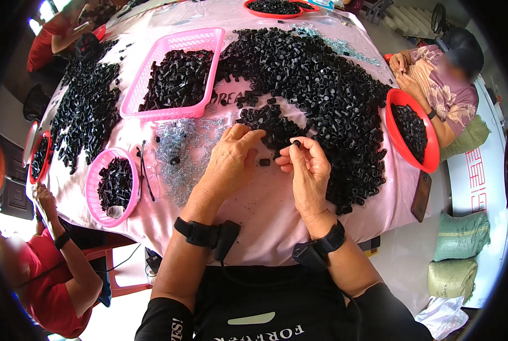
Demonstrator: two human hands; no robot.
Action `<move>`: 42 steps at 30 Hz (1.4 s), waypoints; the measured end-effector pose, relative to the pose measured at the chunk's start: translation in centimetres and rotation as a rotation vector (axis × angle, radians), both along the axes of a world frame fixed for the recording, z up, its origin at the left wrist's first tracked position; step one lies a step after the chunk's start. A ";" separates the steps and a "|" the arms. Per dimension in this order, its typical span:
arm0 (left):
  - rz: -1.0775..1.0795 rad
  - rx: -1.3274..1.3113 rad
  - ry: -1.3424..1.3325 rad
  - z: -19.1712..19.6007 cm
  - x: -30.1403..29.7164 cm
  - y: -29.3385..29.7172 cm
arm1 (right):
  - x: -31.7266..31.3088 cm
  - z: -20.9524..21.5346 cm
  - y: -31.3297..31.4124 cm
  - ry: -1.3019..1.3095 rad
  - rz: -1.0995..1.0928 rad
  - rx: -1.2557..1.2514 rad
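We pinch a small black cap (296,143) at the thumb and fingertips of our right hand (310,170), which are together on it; our left hand (228,159) is curled to the left of that grip, and we cannot tell whether its fingers close on anything; between our hands a second cap (264,162) lies on the pink cloth (259,210); just beyond both hands sits a small pile (272,126) of black parts, and a large black heap (345,108) curves around the far and right sides of the right-hand grip; beside our left hand, on its left, we see clear bits (180,156), then glasses (144,170) and a round basket (90,196); a long basket (168,115) stands beyond them; well right of the grip we have a red bowl (429,156), with a phone (421,196) nearer us.
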State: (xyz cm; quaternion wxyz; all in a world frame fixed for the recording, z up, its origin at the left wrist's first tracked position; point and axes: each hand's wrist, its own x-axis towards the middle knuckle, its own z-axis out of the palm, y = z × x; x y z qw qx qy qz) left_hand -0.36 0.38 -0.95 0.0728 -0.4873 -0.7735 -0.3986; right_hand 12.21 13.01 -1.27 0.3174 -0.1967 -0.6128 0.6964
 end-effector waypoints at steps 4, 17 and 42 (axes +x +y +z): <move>-0.001 -0.024 -0.130 0.2 -0.3 -0.1 | 0.0 -0.2 0.1 0.007 -0.015 0.014; 0.089 -0.042 0.000 -0.3 -0.5 -0.1 | 0.1 0.1 0.0 0.003 -0.019 0.037; 0.209 -0.034 0.085 -0.5 -0.7 0.6 | 0.2 0.4 -0.4 -0.115 0.053 0.112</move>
